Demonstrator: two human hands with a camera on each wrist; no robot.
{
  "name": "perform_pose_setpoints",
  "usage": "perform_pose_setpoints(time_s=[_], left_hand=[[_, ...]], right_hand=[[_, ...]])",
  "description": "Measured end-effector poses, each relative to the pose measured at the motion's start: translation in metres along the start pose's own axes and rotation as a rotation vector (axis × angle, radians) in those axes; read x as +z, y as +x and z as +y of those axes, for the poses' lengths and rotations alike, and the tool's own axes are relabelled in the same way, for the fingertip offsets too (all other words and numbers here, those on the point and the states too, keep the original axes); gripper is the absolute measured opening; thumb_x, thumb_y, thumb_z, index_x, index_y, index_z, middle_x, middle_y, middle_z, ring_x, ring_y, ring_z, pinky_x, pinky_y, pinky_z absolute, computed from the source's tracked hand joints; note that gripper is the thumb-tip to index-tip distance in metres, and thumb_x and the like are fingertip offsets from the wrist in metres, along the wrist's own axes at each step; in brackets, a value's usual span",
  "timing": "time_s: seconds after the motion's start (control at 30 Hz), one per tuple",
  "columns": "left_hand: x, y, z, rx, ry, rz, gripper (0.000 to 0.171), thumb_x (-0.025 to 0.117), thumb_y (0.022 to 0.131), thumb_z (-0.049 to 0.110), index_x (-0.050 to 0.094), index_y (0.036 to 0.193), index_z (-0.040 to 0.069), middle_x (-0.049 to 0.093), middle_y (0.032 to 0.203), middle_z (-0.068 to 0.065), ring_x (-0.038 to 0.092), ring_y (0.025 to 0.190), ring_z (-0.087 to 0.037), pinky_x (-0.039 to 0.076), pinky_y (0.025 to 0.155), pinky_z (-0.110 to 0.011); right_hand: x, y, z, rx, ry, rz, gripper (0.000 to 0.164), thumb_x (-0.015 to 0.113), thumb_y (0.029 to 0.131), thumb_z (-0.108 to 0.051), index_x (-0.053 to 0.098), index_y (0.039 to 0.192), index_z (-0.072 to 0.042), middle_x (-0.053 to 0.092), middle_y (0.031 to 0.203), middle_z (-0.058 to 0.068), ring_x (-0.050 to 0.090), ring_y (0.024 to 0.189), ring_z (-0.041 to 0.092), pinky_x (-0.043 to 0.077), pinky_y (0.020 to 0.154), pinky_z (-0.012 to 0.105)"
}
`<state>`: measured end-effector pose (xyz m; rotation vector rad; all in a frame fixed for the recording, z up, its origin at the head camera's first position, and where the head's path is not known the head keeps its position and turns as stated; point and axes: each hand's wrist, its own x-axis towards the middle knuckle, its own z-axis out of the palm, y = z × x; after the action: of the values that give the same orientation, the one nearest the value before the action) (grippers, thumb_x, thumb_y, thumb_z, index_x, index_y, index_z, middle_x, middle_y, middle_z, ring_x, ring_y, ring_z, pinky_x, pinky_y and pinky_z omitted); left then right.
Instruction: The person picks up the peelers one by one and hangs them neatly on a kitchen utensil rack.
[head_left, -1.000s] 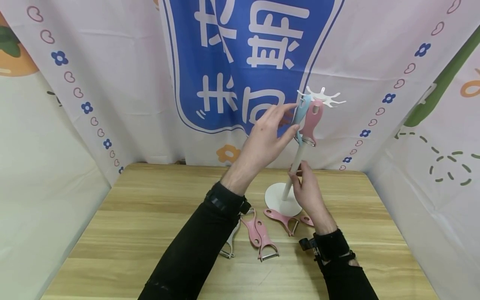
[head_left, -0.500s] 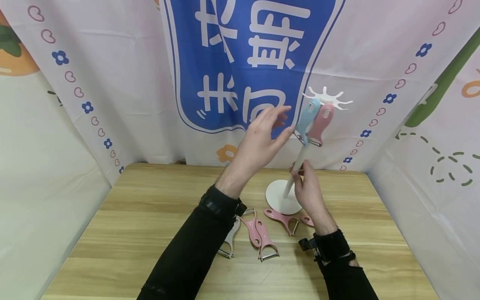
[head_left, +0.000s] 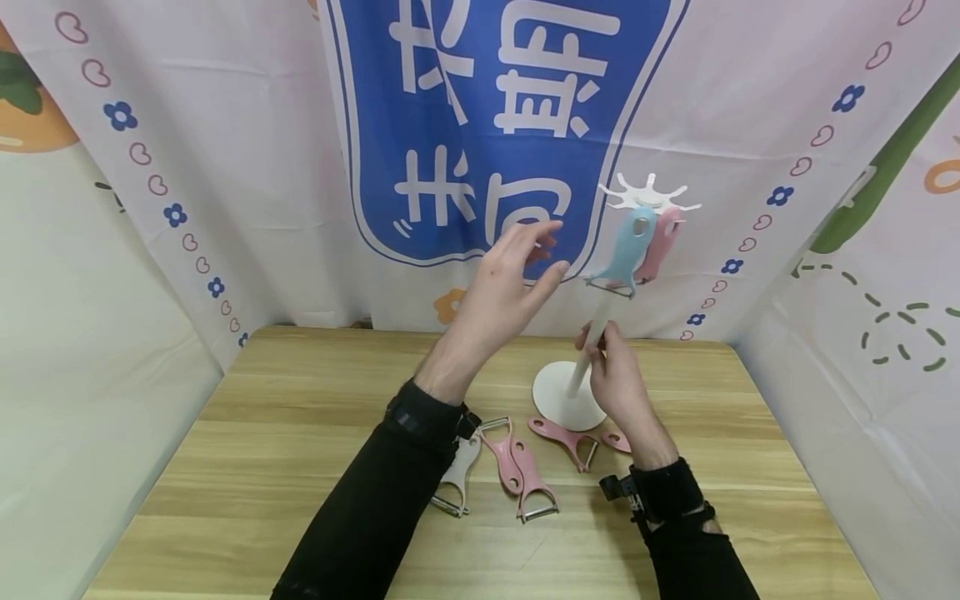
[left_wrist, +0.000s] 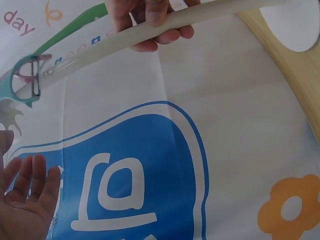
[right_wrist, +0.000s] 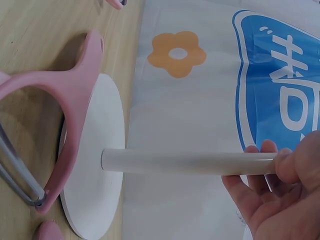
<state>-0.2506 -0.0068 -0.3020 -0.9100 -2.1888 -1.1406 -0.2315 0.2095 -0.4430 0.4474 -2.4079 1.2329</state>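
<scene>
Stand (head_left: 602, 307) prob. light, stiff, slick; hold midway up pole (right_wrist: 190, 162). R hand (head_left: 618, 375) grips pole; L hand (head_left: 504, 283) empty, nr blue peeler (head_left: 630, 246).

White 未来可期 (head_left: 525, 127) runs sideways on the blue panel (head_left: 483, 142), pink "day" (left_wrist: 19, 22) on white cloth (left_wrist: 115, 90).

Soft light is filling the head view, haze the left-wrist one, and a pink, Y-shaped plastic peeler (right_wrist: 76, 97) is shadowing the right-wrist frame's upper left.
</scene>
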Motion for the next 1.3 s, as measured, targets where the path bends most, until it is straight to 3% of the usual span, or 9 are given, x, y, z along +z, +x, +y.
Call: perform_pose_setpoints(time_s=[0.17,0.5,0.77,0.93,1.13,1.3], left_hand=[[-0.005,-0.005,-0.005,0.009,0.001,0.021,0.050,0.064,0.103,0.029,0.053,0.148,0.009,0.060,0.127,-0.009,0.061,0.113,-0.014,0.053,0.098,-0.020],[-0.016,-0.025,-0.014,-0.058,0.077,0.018,0.049,0.064,0.103,0.033,0.054,0.147,0.015,0.059,0.128,-0.001,0.058,0.115,-0.010,0.054,0.097,-0.027],[-0.021,-0.043,-0.025,-0.098,0.099,-0.003,0.048,0.063,0.103,0.035,0.055,0.147,0.017,0.059,0.127,0.002,0.058,0.113,-0.009,0.055,0.096,-0.029],[-0.025,-0.059,-0.032,-0.138,0.115,-0.042,0.047,0.064,0.103,0.033,0.056,0.146,0.015,0.059,0.129,0.000,0.058,0.115,-0.011,0.055,0.099,-0.031],[-0.031,-0.076,-0.042,-0.203,0.143,-0.123,0.047,0.066,0.102,0.031,0.056,0.145,0.013,0.059,0.131,-0.003,0.059,0.116,-0.017,0.056,0.095,-0.031],[-0.034,-0.088,-0.050,-0.216,0.197,-0.180,0.050,0.068,0.101,0.030,0.055,0.146,0.011,0.060,0.129,-0.005,0.060,0.115,-0.019,0.056,0.097,-0.034]], right_hand=[[0.000,-0.001,0.000,0.029,0.028,-0.059,0.022,0.044,0.107,0.001,0.050,0.127,-0.004,0.062,0.110,0.010,0.061,0.118,0.031,0.054,0.099,0.054],[-0.005,0.001,-0.001,0.112,0.057,-0.123,0.022,0.042,0.108,0.001,0.050,0.128,-0.005,0.064,0.112,0.011,0.059,0.119,0.033,0.053,0.099,0.055],[-0.010,0.002,-0.001,0.129,0.070,-0.166,0.025,0.043,0.109,-0.003,0.048,0.133,-0.007,0.063,0.118,0.015,0.057,0.123,0.035,0.052,0.104,0.052],[-0.012,0.003,0.000,0.135,0.059,-0.164,0.030,0.046,0.109,-0.007,0.047,0.139,-0.005,0.061,0.125,0.021,0.056,0.125,0.038,0.052,0.104,0.056],[-0.014,0.003,-0.001,0.151,0.051,-0.169,0.032,0.048,0.109,-0.008,0.047,0.140,-0.005,0.059,0.126,0.021,0.055,0.126,0.039,0.051,0.104,0.059],[-0.015,0.003,0.000,0.170,0.066,-0.175,0.033,0.051,0.109,-0.012,0.047,0.140,-0.004,0.058,0.128,0.020,0.055,0.126,0.038,0.054,0.101,0.057]])
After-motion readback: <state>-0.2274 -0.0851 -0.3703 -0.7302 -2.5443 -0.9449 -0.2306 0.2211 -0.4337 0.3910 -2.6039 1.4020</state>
